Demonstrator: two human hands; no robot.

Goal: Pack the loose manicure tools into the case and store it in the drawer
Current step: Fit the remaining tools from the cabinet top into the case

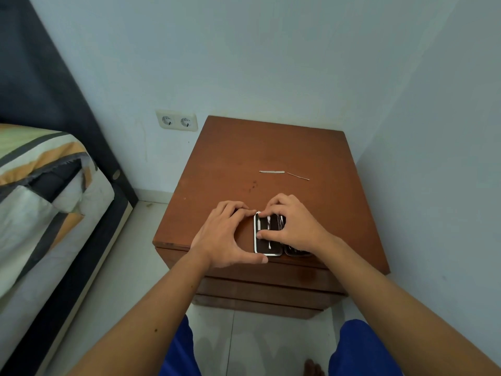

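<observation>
A small manicure case (267,246) lies open near the front edge of the brown nightstand (238,158), its dark lining holding a few silver tools. My left hand (225,237) grips the case's left side, thumb along its front edge. My right hand (292,226) rests over the case's right half, with its thumb and fingertips pressing on a silver tool in the left half. Two loose tools lie farther back on the nightstand: a flat metal file (272,172) and a thin metal pick (298,176). The case's right half is mostly hidden.
The nightstand's drawers (265,287) are closed below the top. A bed with a striped blanket (40,185) stands to the left. A double wall socket (176,121) sits behind the nightstand. Walls close in at the back and right. My knees show at the bottom.
</observation>
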